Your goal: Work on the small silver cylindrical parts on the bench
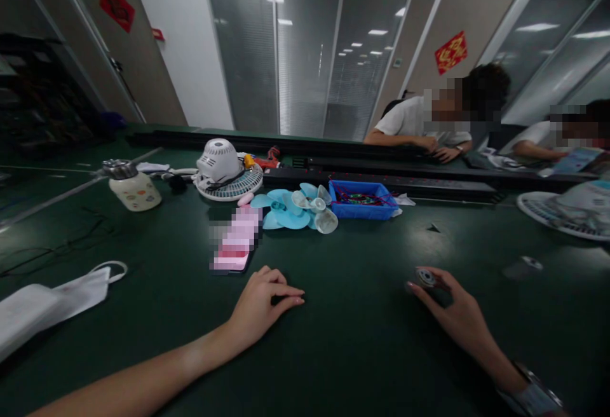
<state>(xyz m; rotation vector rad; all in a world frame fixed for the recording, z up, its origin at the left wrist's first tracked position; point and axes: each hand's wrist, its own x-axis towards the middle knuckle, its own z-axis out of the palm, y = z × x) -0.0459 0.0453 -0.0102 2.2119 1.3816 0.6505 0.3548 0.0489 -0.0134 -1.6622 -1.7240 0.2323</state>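
Observation:
My right hand (455, 306) pinches a small motor (425, 277) between thumb and fingers, its round face with a ringed centre turned up. To the right of that hand, a similar small cylinder (527, 267), somewhat blurred, lies on the green table (352, 353). My left hand (267, 296) rests on the table with thumb and forefinger tips brought together, and nothing shows between them. Just beyond it lies a phone (238, 239) with a lit pink screen, partly pixelated. Behind the phone, several light-blue and clear fan blades (290, 207) are piled together.
A blue basket (365, 210) holds wires and small boards. Fan housings (222, 166) sit at the back left and far right (572, 210). A cream jar (133, 191) and a white pouch (42, 309) lie left. Two people (429, 118) sit across the table, behind black rails (381, 182).

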